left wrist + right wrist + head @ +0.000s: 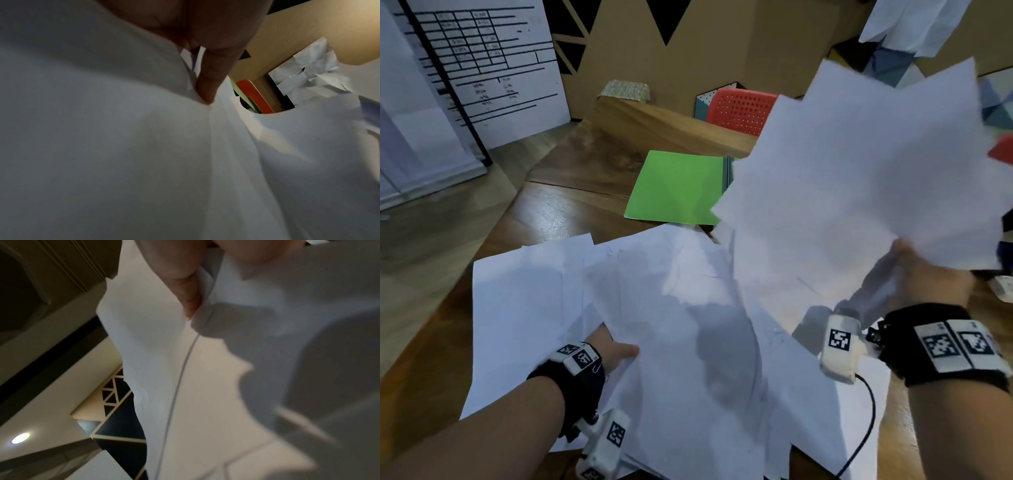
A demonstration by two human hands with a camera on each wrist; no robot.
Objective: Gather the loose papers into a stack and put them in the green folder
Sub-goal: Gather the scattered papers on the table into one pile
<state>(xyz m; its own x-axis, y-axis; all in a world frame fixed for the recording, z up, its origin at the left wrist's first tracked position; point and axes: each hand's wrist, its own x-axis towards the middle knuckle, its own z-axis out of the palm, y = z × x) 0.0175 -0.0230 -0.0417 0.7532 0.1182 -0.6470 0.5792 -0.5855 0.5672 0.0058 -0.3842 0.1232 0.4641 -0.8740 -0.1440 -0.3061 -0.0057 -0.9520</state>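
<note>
A: What does the right hand [928,270] hold?

B: It grips a fanned bunch of white sheets [866,164] at their lower corner and holds them up above the table [544,212]. In the right wrist view the thumb [185,293] presses on the paper, with the sheets pinched under it.

A: And the left hand [613,353]?

B: It is at the loose papers [654,325] that lie spread on the table near the person. The thumb lies on top of one sheet and the other fingers go under its edge, so it pinches that sheet. The left wrist view shows a finger [209,81] pushed into the paper, which creases there.

A: Where is the green folder [678,186]?

B: It lies flat on the table, beyond the loose papers. The raised sheets cover its right part. Behind the table stands a red chair [739,109].
</note>
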